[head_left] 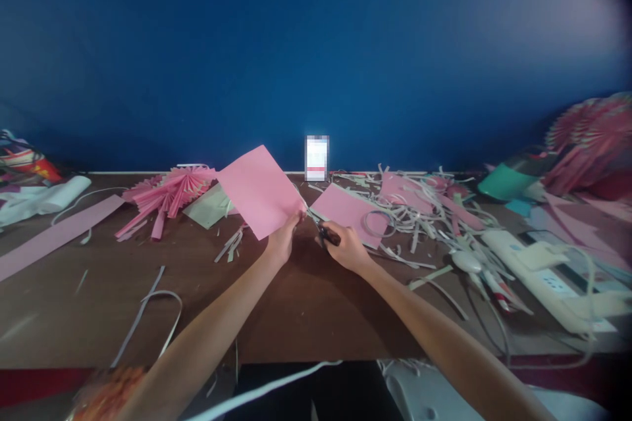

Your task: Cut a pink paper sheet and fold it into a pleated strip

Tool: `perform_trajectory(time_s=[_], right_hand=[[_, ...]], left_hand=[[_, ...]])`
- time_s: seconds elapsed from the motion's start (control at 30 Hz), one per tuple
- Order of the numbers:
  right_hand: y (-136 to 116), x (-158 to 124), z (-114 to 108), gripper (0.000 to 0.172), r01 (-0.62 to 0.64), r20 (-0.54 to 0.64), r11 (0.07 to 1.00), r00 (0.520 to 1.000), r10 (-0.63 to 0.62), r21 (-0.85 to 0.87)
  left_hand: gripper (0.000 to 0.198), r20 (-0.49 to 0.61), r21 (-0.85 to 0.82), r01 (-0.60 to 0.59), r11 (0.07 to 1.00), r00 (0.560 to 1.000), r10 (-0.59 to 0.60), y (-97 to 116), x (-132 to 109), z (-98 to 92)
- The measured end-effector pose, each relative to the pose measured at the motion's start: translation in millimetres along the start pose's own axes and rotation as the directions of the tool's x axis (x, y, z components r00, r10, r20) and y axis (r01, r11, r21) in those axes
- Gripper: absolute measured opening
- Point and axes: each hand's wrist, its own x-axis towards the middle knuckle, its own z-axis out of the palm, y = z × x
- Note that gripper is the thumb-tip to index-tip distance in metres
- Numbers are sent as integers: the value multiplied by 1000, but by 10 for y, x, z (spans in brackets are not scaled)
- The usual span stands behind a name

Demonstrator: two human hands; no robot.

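Note:
My left hand [284, 233] pinches the lower right corner of a pink sheet of paper [261, 191], which is held up off the table and tilted. In my right hand [348, 250] is a pair of scissors [326, 235] with dark handles, its blades pointing up and left toward the sheet's right edge. Whether the blades touch the paper is too small to make out. Behind my right hand another pink sheet [340, 207] lies on the table, with a ring-like loop [379, 223] on it.
Folded pink paper fans [170, 194] and a long pink strip [59, 233] lie at left. Paper scraps [419, 210] pile up at right, near a white power strip [538, 276] with cables. A lit phone [316, 158] stands against the blue wall [316, 46].

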Motion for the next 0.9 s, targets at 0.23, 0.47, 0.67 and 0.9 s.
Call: perform_trajectory(time_s=[0.23, 0.47, 0.67, 0.9], right_hand=[[-17, 6, -14, 29, -24, 12, 999, 1000, 24, 30], [-1, 8, -19, 26, 6, 33, 1000, 999, -7, 26], [13, 10, -4, 28, -13, 78, 1000, 997, 11, 26], [-106, 19, -24, 33, -35, 50, 999, 998, 36, -25]], left_hand=[[27, -6, -26, -3, 1000, 1000, 2, 13, -10, 12], [25, 3, -75, -25, 997, 1000, 25, -3, -6, -8], [25, -41, -140, -31, 990, 999, 25, -1, -6, 3], [29, -62, -120, -48, 992, 997, 40, -34, 12, -3]])
